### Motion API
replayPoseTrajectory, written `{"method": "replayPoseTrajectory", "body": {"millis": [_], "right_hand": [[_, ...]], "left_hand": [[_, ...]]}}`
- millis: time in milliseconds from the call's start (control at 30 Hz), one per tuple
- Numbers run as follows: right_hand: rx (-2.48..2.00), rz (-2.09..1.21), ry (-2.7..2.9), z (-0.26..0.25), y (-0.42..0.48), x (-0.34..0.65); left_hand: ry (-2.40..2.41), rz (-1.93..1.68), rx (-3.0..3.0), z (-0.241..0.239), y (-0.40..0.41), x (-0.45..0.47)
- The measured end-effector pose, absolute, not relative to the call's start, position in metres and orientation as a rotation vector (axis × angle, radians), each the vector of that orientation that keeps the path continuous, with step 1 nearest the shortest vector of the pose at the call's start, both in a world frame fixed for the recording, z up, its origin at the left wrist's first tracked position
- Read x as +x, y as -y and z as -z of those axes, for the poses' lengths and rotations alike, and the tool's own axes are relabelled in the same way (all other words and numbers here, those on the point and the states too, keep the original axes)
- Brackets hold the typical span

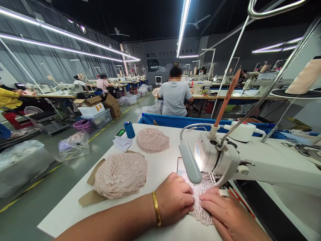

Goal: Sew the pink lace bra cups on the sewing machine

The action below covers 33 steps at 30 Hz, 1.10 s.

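Observation:
My left hand (174,197) lies on the white table (160,164) with its fingers curled, pressing a piece of pink lace (200,211) near the needle of a white sewing machine (250,160). My right hand (225,211) rests flat on the same lace piece, fingers together, touching the left fingertips. The lace runs under the machine's presser foot, which the machine head and its lamp (190,162) partly hide. A gold bangle circles my left wrist.
Two piles of pink lace (120,174) (152,140) lie on the table to the left, one on brown card. A blue thread spool (129,129) stands further back. A person in a grey shirt (175,97) sits ahead; other workers sit at rows of machines.

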State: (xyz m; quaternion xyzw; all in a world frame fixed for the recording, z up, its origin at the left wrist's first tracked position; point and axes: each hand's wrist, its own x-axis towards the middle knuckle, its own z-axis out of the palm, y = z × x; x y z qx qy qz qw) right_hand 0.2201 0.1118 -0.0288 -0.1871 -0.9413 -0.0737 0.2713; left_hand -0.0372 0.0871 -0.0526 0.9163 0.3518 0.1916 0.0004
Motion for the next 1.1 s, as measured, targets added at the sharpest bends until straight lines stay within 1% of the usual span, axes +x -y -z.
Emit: {"method": "replayPoseTrajectory", "body": {"millis": [267,400,500,600,767,867,967,1100], "right_hand": [[-0.652,0.211,2.528,0.057,-0.118,0.231],[-0.548,0.189,2.483,0.047,-0.115,0.228],[-0.453,0.065,2.527,0.037,-0.111,0.224],[-0.469,-0.009,2.553,0.035,-0.108,0.222],[-0.491,0.131,2.484,0.037,-0.109,0.221],[-0.527,0.124,2.472,0.039,-0.112,0.219],[-0.574,0.073,2.491,0.050,-0.117,0.221],[-0.684,-0.039,2.538,0.076,-0.127,0.231]], "left_hand": [[-1.229,-0.521,2.898,0.045,-0.096,-0.036],[-1.091,-0.584,2.909,0.047,-0.095,-0.037],[-0.963,-0.578,2.924,0.049,-0.090,-0.037],[-0.948,-0.580,2.925,0.049,-0.087,-0.036],[-1.023,-0.545,2.943,0.045,-0.090,-0.035],[-1.056,-0.515,2.952,0.044,-0.094,-0.035],[-1.089,-0.500,2.956,0.047,-0.098,-0.036],[-1.150,-0.499,2.941,0.051,-0.105,-0.037]]}}
